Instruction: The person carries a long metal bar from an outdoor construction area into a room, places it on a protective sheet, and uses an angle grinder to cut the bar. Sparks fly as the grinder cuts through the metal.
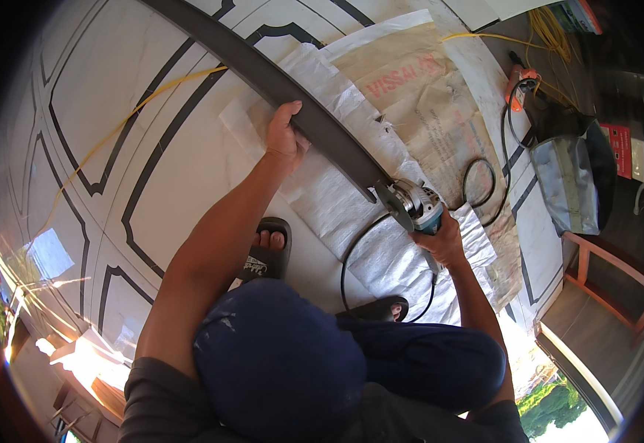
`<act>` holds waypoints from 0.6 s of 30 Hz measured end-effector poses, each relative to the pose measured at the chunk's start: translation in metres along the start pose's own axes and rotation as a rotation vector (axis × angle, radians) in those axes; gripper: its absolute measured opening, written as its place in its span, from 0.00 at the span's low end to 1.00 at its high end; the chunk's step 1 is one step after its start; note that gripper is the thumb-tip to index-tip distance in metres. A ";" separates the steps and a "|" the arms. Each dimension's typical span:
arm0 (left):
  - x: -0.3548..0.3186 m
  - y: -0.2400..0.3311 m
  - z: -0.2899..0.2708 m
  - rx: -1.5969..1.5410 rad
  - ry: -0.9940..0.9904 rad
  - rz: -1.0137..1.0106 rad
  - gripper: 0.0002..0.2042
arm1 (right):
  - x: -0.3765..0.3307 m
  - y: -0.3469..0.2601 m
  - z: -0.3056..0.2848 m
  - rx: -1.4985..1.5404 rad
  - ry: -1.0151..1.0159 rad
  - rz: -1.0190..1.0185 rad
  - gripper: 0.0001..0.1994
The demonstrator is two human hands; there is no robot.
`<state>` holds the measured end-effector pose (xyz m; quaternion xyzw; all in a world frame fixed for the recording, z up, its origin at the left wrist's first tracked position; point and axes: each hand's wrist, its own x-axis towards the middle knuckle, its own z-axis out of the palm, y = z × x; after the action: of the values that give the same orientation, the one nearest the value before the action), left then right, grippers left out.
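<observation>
A long dark grey bar or profile [252, 68] runs slantwise from the upper left toward the middle. My left hand [285, 131] is closed around its near edge, thumb on top. My right hand [442, 242] grips an angle grinder [419, 198] with a silver head and a teal body. The grinder's disc [394, 206] stands on edge right at the bar's near end; whether it touches the bar or is spinning, I cannot tell. Under both lies a white woven sheet [370, 247].
A flattened brown sack [425, 96] lies beyond the white sheet. The grinder's black cable [504, 166] loops right toward an orange connector [521, 83]. A yellow cord [145, 101] crosses the patterned tile floor. At right are a grey bag [569, 188] and a wooden frame [610, 277]. My sandalled feet are close by.
</observation>
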<state>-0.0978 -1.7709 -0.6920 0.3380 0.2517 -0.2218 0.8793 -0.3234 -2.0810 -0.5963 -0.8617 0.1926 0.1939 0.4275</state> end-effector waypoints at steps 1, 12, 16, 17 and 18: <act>0.002 0.000 -0.001 0.000 0.002 -0.008 0.14 | 0.000 0.001 0.000 0.007 0.005 -0.005 0.39; 0.001 0.000 0.000 -0.006 -0.006 -0.022 0.15 | 0.001 0.011 0.002 0.000 -0.011 -0.008 0.38; 0.000 0.000 0.002 0.006 0.012 -0.018 0.15 | 0.001 0.013 0.001 0.019 -0.020 0.005 0.38; 0.001 -0.001 0.001 0.006 0.011 -0.019 0.16 | 0.001 0.010 0.001 0.011 -0.024 0.007 0.38; 0.002 -0.001 0.000 0.005 0.010 -0.019 0.16 | 0.001 0.008 0.001 0.004 -0.029 0.009 0.38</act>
<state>-0.0965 -1.7718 -0.6941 0.3390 0.2586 -0.2290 0.8751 -0.3265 -2.0854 -0.6028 -0.8571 0.1907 0.2078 0.4310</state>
